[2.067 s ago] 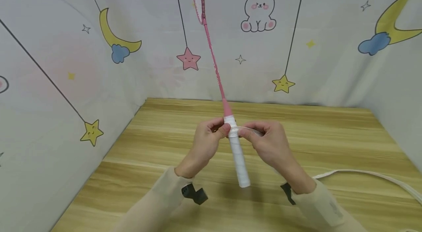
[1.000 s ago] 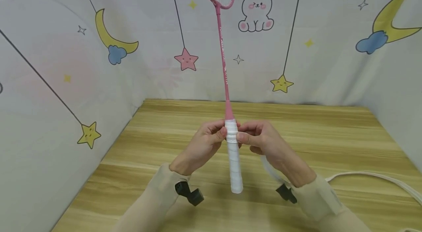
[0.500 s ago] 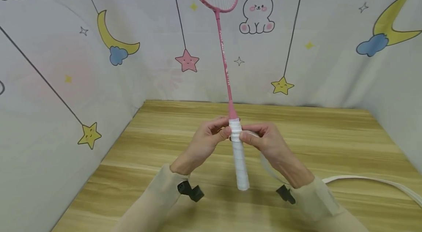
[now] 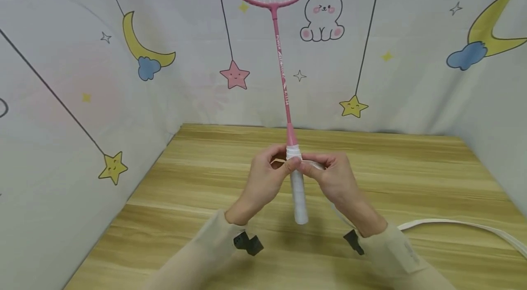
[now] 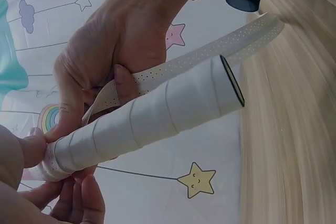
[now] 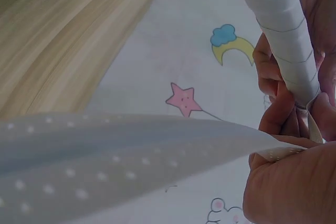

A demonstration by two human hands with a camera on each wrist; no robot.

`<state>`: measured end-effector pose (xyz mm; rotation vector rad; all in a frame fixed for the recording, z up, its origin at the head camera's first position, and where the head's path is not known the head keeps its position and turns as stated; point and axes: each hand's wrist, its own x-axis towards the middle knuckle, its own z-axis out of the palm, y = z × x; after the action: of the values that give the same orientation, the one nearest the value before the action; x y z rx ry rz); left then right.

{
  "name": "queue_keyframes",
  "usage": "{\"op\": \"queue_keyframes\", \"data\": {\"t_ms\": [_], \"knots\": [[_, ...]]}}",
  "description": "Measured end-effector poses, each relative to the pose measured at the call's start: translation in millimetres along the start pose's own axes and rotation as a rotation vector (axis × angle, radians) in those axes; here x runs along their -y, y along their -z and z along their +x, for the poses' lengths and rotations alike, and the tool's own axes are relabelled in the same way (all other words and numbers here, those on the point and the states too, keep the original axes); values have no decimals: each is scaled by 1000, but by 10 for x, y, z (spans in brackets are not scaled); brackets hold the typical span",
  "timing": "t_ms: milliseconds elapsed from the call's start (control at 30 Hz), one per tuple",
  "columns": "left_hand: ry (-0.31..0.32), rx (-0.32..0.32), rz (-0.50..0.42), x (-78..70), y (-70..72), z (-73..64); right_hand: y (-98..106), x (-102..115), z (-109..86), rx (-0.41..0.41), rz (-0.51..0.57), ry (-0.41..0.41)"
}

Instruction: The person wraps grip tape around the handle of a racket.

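Note:
A pink badminton racket point(image 4: 283, 70) is held upright above the table, its strung head running out of the top of the head view. White wrap covers its handle point(image 4: 298, 203). My left hand point(image 4: 267, 173) grips the upper handle, thumb across the front. Close by on the right, my right hand point(image 4: 339, 178) pinches a perforated white grip tape point(image 5: 173, 66) at the handle's upper part. In the right wrist view the tape point(image 6: 105, 156) stretches from the pinching fingers across the frame. Fingers behind the handle are partly hidden in the head view.
The tape's loose length point(image 4: 461, 221) trails over the wooden table point(image 4: 206, 235) to the right edge. A white curtain point(image 4: 185, 93) with cartoon prints hangs behind and at the sides. Small black wrist cameras point(image 4: 249, 243) sit under both cuffs.
The racket has turned about its shaft, so its head now faces the camera more broadly. My left thumb has shifted across the handle's front, and the handle's lower end sits slightly higher.

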<state>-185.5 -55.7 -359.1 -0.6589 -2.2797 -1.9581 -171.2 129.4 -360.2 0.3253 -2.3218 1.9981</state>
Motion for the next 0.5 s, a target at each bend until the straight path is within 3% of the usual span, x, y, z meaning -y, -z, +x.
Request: {"op": "queue_keyframes", "data": {"t_ms": [267, 500], "knots": [[-8, -34, 53, -1, -2, 17, -7, 19, -26, 10, -71, 41], [14, -19, 46, -26, 32, 8, -62, 107, -98, -109, -177, 46]]}}
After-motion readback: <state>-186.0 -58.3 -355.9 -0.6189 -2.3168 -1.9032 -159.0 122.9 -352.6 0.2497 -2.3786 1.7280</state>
